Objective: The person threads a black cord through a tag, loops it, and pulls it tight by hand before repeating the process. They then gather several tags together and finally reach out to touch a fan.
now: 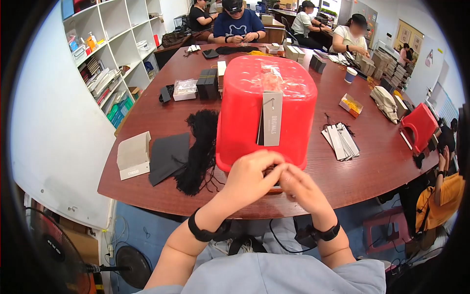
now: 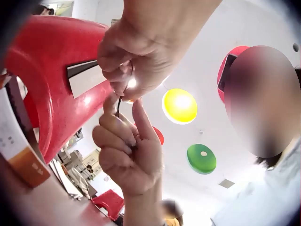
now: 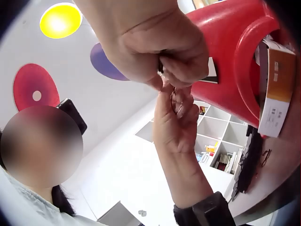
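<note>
Both my hands, left [image 1: 254, 174] & right [image 1: 298, 183], pinch a thin black cord [image 2: 118, 106] just in front of the red tub [image 1: 267, 108] on the desk [image 1: 362, 171]; cord's limp, light, prob. best gripped near its end.

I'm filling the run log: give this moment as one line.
left hand: pinches black string | right hand: pinches same string | place: before red bin on table
</note>
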Demonstrator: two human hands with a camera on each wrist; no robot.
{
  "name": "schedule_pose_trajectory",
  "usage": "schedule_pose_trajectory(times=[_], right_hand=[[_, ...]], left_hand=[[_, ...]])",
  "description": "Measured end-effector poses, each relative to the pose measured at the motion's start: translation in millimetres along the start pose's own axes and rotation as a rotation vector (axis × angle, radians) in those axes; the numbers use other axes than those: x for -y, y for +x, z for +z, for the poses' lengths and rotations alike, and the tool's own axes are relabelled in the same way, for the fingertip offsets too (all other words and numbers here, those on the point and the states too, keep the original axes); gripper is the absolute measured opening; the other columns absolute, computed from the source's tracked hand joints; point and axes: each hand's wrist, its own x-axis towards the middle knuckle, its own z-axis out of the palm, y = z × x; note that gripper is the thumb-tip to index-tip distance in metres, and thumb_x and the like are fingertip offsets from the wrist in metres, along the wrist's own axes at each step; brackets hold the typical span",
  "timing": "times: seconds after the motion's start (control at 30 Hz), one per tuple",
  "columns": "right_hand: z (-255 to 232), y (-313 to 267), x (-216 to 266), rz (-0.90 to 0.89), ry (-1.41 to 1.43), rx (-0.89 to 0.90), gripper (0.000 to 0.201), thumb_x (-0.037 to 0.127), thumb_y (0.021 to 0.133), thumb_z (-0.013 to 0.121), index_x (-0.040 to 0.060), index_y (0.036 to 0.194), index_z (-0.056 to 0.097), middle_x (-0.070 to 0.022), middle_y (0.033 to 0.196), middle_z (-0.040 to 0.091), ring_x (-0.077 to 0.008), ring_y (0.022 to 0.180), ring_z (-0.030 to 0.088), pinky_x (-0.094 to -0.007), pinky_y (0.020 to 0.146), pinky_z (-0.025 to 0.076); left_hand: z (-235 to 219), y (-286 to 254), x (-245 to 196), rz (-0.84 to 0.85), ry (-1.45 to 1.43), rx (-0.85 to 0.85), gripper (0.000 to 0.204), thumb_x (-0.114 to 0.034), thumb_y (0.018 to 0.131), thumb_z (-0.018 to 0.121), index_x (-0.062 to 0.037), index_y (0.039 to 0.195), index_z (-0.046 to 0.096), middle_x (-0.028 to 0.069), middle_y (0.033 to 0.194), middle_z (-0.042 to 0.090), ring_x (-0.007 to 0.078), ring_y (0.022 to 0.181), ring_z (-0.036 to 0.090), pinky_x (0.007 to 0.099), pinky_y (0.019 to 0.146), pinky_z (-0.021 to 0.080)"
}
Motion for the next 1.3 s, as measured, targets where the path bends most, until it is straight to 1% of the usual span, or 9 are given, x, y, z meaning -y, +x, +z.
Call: schedule_pose_trajectory(times=[0.1,0.2,0.3,0.37,0.43,0.57,0.7,0.9,1.3], right_hand=[[-18,-1,-1,0.127,0.057,0.000,0.029,0.026,0.090,0.039,0.0030,0.078,0.052,0.0034,0.066,0.046,-0.0023,0.060,0.039,-0.0176,0.053,0.033],[-12,-1,-2,0.105,-0.016,-0.076,0.031,0.026,0.090,0.040,0.0062,0.068,0.049,0.0065,0.059,0.041,-0.0015,0.052,0.032,-0.0170,0.047,0.027],[-9,1,-4,0.038,-0.040,-0.077,0.029,0.025,0.089,0.041,0.0056,0.068,0.048,0.0065,0.056,0.038,-0.0006,0.046,0.027,-0.0169,0.042,0.021],[-10,0,-3,0.006,-0.023,-0.088,0.029,0.024,0.088,0.043,0.0049,0.068,0.047,0.0068,0.052,0.034,0.0004,0.040,0.022,-0.0168,0.037,0.015],[-16,-2,2,0.052,-0.051,-0.075,0.029,0.026,0.089,0.042,0.0069,0.068,0.048,0.0068,0.059,0.042,-0.0011,0.052,0.033,-0.0167,0.046,0.026],[-20,1,13,0.036,-0.020,-0.072,0.027,0.025,0.089,0.042,0.0077,0.069,0.049,0.0070,0.059,0.042,-0.0002,0.052,0.033,-0.0159,0.045,0.026],[-12,10,38,-0.104,-0.096,-0.142,0.023,0.024,0.088,0.043,0.0075,0.073,0.050,0.0080,0.057,0.040,0.0008,0.048,0.030,-0.0147,0.043,0.023],[-9,24,64,-0.348,-0.044,-0.027,0.021,0.021,0.089,0.043,0.0043,0.077,0.049,0.0092,0.055,0.035,0.0019,0.046,0.026,-0.0147,0.041,0.019],[-6,47,65,-0.417,-0.024,-0.078,0.019,0.020,0.088,0.043,0.0046,0.078,0.049,0.0084,0.056,0.035,0.0011,0.046,0.025,-0.0149,0.040,0.018]], left_hand=[[1,19,-3,0.129,0.532,-0.362,0.031,-0.026,0.070,0.065,-0.0012,0.081,0.051,0.0066,0.070,0.049,0.0180,0.059,0.053,0.0276,0.050,0.043],[8,42,0,0.010,0.848,-0.545,0.040,-0.037,0.066,0.067,-0.0028,0.074,0.046,0.0080,0.071,0.045,0.0225,0.062,0.050,0.0310,0.049,0.043],[18,50,-1,-0.035,0.839,-0.596,0.042,-0.038,0.065,0.066,-0.0024,0.071,0.045,0.0100,0.073,0.045,0.0237,0.069,0.050,0.0325,0.050,0.044],[19,50,6,-0.027,0.857,-0.600,0.040,-0.036,0.065,0.066,-0.0025,0.072,0.045,0.0096,0.074,0.045,0.0235,0.068,0.050,0.0326,0.050,0.044],[18,50,8,-0.017,0.875,-0.604,0.038,-0.034,0.065,0.066,-0.0025,0.072,0.046,0.0092,0.074,0.046,0.0234,0.068,0.049,0.0328,0.050,0.044],[7,43,11,0.059,0.872,-0.571,0.033,-0.030,0.064,0.066,-0.0037,0.071,0.047,0.0071,0.074,0.047,0.0225,0.067,0.049,0.0325,0.051,0.043],[0,39,8,0.113,0.894,-0.558,0.031,-0.029,0.063,0.066,-0.0042,0.066,0.048,0.0067,0.069,0.047,0.0221,0.065,0.049,0.0320,0.049,0.042],[-5,34,9,0.171,0.903,-0.495,0.030,-0.030,0.064,0.065,-0.0062,0.061,0.047,0.0052,0.061,0.045,0.0202,0.059,0.048,0.0315,0.047,0.041],[-4,40,18,0.164,0.800,-0.539,0.030,-0.029,0.066,0.064,-0.0050,0.060,0.048,0.0065,0.056,0.049,0.0223,0.054,0.052,0.0325,0.044,0.042]])
